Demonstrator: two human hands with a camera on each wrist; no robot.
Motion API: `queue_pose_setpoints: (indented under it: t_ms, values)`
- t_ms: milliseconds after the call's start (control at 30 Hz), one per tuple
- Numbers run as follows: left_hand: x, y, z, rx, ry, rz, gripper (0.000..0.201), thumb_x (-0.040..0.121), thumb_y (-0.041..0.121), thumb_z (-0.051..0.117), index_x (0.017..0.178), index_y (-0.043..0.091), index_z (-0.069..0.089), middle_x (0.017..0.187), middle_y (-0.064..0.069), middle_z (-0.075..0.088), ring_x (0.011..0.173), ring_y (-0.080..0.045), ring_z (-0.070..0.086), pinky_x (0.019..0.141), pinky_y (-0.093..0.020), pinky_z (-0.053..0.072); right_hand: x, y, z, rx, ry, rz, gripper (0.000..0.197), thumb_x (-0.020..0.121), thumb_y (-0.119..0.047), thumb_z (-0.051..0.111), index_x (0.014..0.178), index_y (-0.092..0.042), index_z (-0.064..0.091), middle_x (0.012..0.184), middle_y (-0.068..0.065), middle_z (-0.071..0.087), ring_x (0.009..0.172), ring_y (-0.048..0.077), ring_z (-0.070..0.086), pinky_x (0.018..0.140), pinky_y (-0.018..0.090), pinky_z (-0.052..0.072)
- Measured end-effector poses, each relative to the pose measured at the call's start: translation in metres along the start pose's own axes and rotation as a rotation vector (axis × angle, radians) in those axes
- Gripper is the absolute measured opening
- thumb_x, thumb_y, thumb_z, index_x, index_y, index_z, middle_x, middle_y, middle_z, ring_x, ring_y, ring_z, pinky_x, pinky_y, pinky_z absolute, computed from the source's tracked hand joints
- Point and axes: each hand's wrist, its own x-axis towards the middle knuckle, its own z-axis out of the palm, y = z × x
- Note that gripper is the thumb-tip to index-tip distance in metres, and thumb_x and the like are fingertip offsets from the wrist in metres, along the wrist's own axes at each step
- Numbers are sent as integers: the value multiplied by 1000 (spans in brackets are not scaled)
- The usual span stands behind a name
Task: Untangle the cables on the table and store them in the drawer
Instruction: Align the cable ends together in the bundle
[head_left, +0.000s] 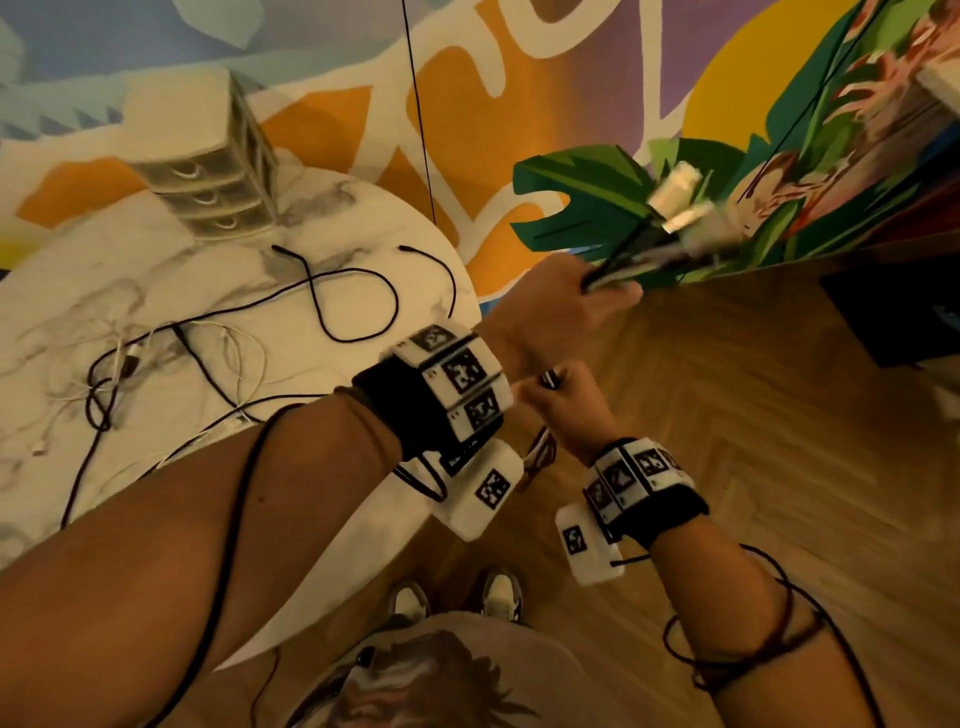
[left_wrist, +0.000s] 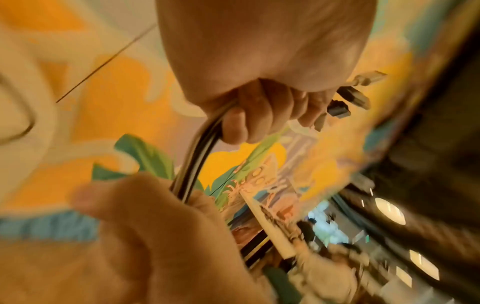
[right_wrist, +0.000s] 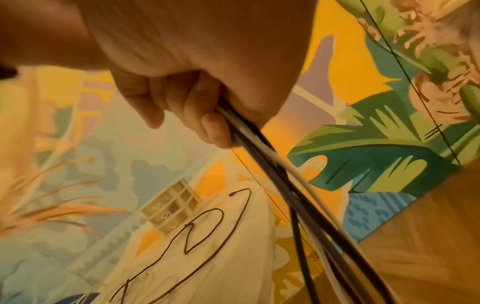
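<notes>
The round white marble-patterned table (head_left: 218, 291) stood to the person's left, with a small translucent three-drawer plastic organiser (head_left: 208, 176) at its far side, drawers closed. A long thin black cable (head_left: 358, 291) lay looped on the top, and a knot of thin white and black cables (head_left: 119, 374) sat nearer the edge. Off the table, over the wooden floor, both hands held a mixed bundle of black and white cables (right_wrist: 262, 144). The left hand (head_left: 566, 296) was raised, its fingers curled round the bundle just below the blurred plugs (head_left: 680, 202). The right hand (head_left: 566, 405) gripped lower down, its fingers (right_wrist: 215, 127) closed round the same strands. To do this step well, I would judge the left hand should anchor the plug ends while the right slides down the strands, parting them gently rather than tugging, so snags loosen instead of tightening.
</notes>
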Motion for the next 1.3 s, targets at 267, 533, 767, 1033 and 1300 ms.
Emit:
queue_pose_setpoints:
  t_ms: [267, 533, 767, 1033, 1300]
  values:
    - [4, 20, -31, 677, 210, 407, 24, 85, 29, 54, 68, 16, 65, 48, 15, 32, 41, -6, 29, 45, -21, 20, 30, 53, 2, -236, 212, 267, 41, 92, -20, 53, 54, -13, 38, 51, 2, 38, 47, 17, 33, 50, 29, 27]
    - [1, 10, -34, 695, 340, 531, 24, 82, 29, 56, 62, 18, 64, 45, 15, 31, 37, -7, 21, 45, -14, 10, 30, 116, 7, -111, 122, 638, 44, 90, -38, 59, 58, -14, 40, 53, 3, 37, 46, 17, 32, 48, 29, 27]
    - [7, 7, -19, 108, 163, 156, 41, 93, 18, 56, 53, 24, 48, 34, 13, 34, 33, -4, 34, 39, -13, 24, 2, 124, 4, -339, -54, 360, 10, 83, -32, 66, 90, -25, 64, 79, -3, 66, 74, 14, 63, 64, 28, 51]
    - [-3, -63, 10, -107, 64, -240, 11, 86, 14, 62, 78, 5, 63, 59, 4, 57, 49, 0, 53, 52, -18, 43, -6, 4, -27, 752, -190, 20, 40, 73, -21, 68, 110, -9, 59, 103, 3, 70, 97, 16, 65, 83, 29, 54]
    - [-49, -83, 2, 9, 49, -293, 41, 93, 13, 55, 131, 1, 48, 134, -16, 51, 124, -29, 47, 85, -12, 37, 9, -38, 18, 513, -241, 183, 48, 93, -39, 49, 105, 3, 68, 112, 21, 67, 113, 34, 59, 99, 40, 46]
